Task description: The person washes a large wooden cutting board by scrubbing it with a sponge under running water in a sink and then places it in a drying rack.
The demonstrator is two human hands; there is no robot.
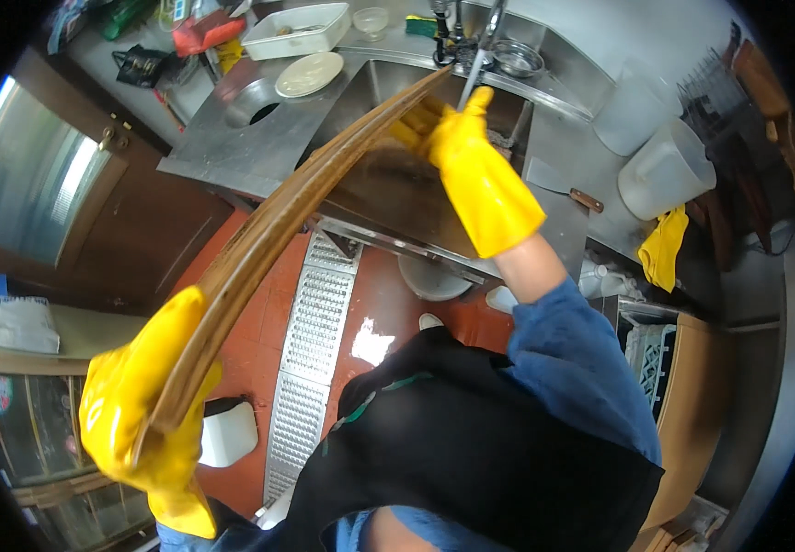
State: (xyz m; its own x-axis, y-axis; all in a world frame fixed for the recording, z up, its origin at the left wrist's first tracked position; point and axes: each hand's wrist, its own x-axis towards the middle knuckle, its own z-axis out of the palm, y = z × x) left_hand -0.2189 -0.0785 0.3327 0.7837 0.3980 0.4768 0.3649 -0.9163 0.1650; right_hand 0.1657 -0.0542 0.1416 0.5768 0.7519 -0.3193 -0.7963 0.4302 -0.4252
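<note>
A long brown wooden board (301, 191), seen nearly edge-on, slants from the lower left up over a stainless steel sink (397, 214). My left hand (142, 386), in a yellow rubber glove, grips its near end. Close to the far end is my gloved right hand (466, 159), thumb raised apart from the fingers. Those fingers lie against or just beside the board's right face; whether they press on it is hard to see. Water from the faucet (494, 27) runs down right by the right thumb.
On the steel counter left of the sink lie an oval plate (310, 74) and a white plastic tub (297, 31). To the right are a wooden-handled scraper (585, 200), plastic pitchers (666, 169) and a yellow cloth or glove (665, 248). A metal drain grate (314, 324) crosses the red floor.
</note>
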